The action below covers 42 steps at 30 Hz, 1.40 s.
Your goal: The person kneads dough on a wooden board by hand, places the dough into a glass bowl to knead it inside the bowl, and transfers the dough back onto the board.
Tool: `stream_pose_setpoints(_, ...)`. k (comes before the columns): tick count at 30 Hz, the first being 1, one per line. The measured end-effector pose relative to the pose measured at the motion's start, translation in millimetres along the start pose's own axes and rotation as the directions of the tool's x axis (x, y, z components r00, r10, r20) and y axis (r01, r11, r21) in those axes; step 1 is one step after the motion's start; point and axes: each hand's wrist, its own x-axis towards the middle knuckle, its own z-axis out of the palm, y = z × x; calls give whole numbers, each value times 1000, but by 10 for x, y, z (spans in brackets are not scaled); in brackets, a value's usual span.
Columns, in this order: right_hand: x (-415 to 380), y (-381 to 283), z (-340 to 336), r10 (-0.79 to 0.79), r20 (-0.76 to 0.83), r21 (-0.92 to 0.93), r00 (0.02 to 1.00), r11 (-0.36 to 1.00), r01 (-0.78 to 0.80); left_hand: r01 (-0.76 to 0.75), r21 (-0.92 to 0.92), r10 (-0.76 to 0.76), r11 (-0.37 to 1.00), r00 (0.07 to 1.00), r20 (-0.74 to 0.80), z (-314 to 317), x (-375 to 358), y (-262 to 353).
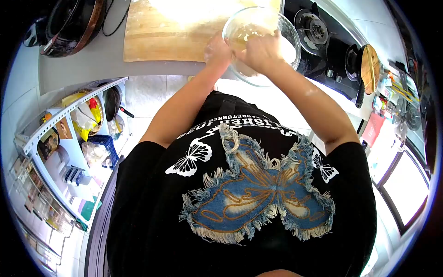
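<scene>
A clear glass bowl [290,31] sits over the right front corner of a wooden board, with pale, crumbly bits [251,33] and a smooth white patch inside. My left hand [218,50] is closed at the bowl's left rim, seemingly gripping it. Over the front part of the bowl, my right hand [264,53] has its fingers drawn together, close to the left hand's fingertips. Whatever the right fingers hold, if anything, is hidden from above.
Under the bowl's left side lies the wooden board [170,39], bright with glare and dusted white. A gas stove [318,34] stands at the right, with a round wooden lid [370,69] beyond it. Dark pans [76,27] are at the left. A white shelf rack [74,108] stands below.
</scene>
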Motion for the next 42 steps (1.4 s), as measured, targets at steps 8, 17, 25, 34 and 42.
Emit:
stream_pose_setpoints(8,-437,527,440,-98,-219,-141,971,988,68,83,35,-85,996,993,80,-72,-5,99)
stream_pose_setpoints(17,151,164,665,51,-484,42,874,998,-35,101,-47,-93,994,983,157,-147,-30,74)
stream_pose_setpoints(25,439,1113,656,-465,-454,-194,760,884,425,127,73,-141,989,956,255,-116,23,208)
stream_pose_setpoints(34,932,939,789,-510,-566,-196,648,847,495,-27,-10,28,1000,984,176,-44,-18,73)
stream_pose_setpoints(42,690,743,667,-211,-474,104,855,951,292,2,4,-3,1000,987,161,-66,62,102)
